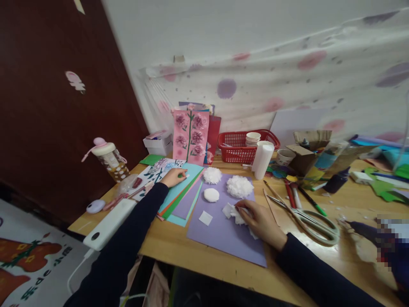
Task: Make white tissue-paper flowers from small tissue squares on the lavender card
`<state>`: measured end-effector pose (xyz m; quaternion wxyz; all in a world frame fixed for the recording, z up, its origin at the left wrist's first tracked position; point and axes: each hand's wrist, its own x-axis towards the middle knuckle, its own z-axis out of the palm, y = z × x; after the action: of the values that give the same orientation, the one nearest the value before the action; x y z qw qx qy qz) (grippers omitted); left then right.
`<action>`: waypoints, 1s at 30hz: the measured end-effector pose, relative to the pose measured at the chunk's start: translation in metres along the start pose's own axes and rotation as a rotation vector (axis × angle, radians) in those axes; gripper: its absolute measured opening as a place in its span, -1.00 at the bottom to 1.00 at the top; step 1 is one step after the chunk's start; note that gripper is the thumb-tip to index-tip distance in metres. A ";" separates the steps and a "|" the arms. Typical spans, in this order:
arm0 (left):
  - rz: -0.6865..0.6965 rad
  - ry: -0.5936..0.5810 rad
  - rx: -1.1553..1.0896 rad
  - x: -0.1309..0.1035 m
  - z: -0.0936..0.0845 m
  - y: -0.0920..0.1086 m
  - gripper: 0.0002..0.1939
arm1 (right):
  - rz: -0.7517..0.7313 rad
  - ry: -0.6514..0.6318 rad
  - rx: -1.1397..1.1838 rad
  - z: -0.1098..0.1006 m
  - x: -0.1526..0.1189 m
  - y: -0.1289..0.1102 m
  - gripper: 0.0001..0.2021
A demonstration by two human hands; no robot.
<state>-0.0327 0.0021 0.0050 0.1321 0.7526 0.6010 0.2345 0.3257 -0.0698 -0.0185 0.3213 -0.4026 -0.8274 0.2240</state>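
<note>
My left hand [174, 177] rests over the light blue sheet [194, 169] on a fan of coloured papers, its fingers closed together near a small white bit. What they hold, if anything, is too small to make out. My right hand [257, 219] is closed, thumb and fingertips pinching at a pile of white tissue paper squares [228, 210] on the purple sheet [223, 236]. Also on that sheet lie two ruffled white paper flowers [239, 186], a smooth white disc [211, 195] and a single white square [205, 218].
Scissors [319, 228], brushes and pens lie to the right. Behind stand a white paper roll [263, 160], a red basket [234, 138] and a pink flower card [191, 136]. A bottle [111, 160] and white power bank [110, 224] are left. Another person's hand is at far right.
</note>
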 end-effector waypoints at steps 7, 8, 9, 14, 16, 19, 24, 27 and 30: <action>-0.051 0.016 -0.112 -0.010 0.007 0.009 -0.74 | 0.001 -0.021 -0.008 -0.002 0.000 -0.002 -0.79; -0.047 0.011 -0.139 -0.016 0.006 0.013 -0.75 | -0.001 -0.022 -0.006 -0.002 0.001 -0.002 -0.79; -0.040 0.000 -0.167 -0.024 0.006 0.018 -0.73 | -0.004 -0.023 -0.003 -0.002 0.001 -0.002 -0.79; 0.022 -0.128 -0.279 -0.062 0.013 0.047 -0.54 | -0.010 -0.023 0.009 -0.001 0.000 -0.002 -0.79; 0.038 -0.158 -0.286 -0.070 0.016 0.056 -0.51 | -0.001 -0.027 0.007 -0.001 0.000 -0.002 -0.79; 0.059 -0.177 -0.252 -0.076 0.018 0.063 -0.53 | 0.003 -0.039 0.004 -0.001 0.000 -0.001 -0.79; 0.122 -0.160 -0.134 -0.082 0.022 0.077 -0.81 | -0.018 -0.027 -0.011 -0.002 0.000 -0.004 -0.78; 0.133 -0.108 -0.102 -0.085 0.016 0.081 -0.87 | -0.074 0.086 -0.043 -0.012 -0.003 -0.010 -0.80; 0.091 0.008 -0.108 -0.083 -0.012 0.082 -0.83 | -0.105 0.331 -0.043 -0.029 -0.007 -0.022 -0.81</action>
<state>0.0165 -0.0991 0.0382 0.1593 0.7701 0.5532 0.2750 0.3377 -0.0851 0.0131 0.4555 -0.3969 -0.7878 0.1196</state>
